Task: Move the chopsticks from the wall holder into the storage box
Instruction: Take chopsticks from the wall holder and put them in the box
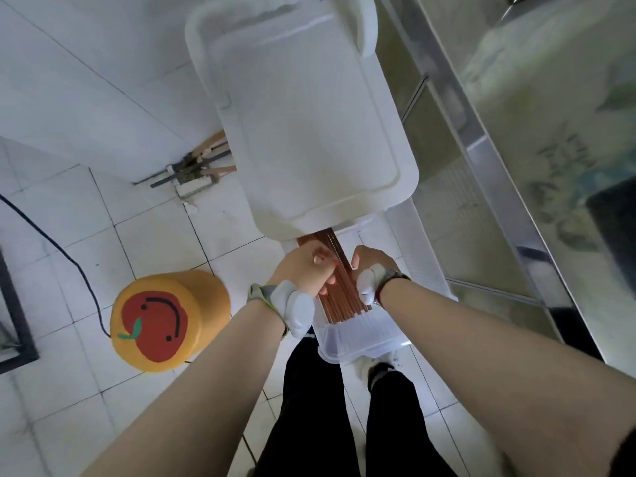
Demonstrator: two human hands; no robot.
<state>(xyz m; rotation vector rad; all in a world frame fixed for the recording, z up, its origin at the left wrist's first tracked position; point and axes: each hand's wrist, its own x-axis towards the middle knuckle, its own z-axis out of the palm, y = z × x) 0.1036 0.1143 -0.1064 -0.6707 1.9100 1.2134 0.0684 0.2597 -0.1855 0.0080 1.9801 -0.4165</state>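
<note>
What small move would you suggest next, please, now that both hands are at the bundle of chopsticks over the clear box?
Probably lower the chopsticks flat into the storage box and let go. The left hand grips the bundle, the right hand steadies its side, and the near ends already sit over the box.

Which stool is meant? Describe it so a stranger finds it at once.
Start from the white tiled floor left of the person's left hand. There stands a round orange stool. Its top alone carries a red apple with a smiling face.
</note>
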